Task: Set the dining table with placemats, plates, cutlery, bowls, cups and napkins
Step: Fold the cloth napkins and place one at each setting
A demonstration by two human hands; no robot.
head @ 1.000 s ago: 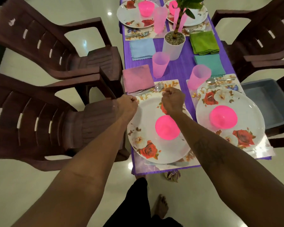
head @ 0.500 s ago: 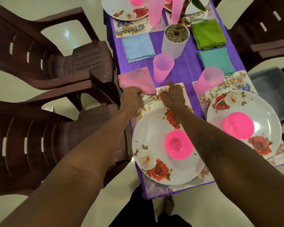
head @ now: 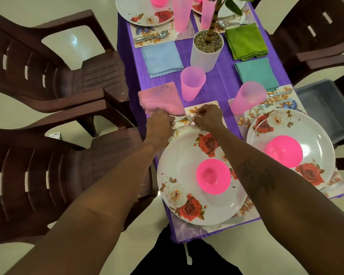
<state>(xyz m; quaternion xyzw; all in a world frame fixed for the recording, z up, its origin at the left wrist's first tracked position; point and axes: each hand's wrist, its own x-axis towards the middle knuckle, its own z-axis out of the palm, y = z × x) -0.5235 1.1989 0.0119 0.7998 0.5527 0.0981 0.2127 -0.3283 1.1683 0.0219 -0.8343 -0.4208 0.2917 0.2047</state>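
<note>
Left hand (head: 159, 127) and right hand (head: 210, 118) are reached past the near plate (head: 179, 159), which is round, white and smooth with red roses on it. A shiny pink plastic bowl (head: 213, 176) is set in its middle. Just past the rim, thin metal cutlery (head: 188, 118) is pinched by curled fingers, one end by the left hand and the other by the right hand, over a flat flowery placemat (head: 190, 110). A soft pink napkin (head: 160, 98) with a wavy edge is laid just behind. Farther on, a see-through pink cup (head: 192, 83) is stood on the purple cloth (head: 222, 84), before a round white pot (head: 207, 50) filled with small stones.
</note>
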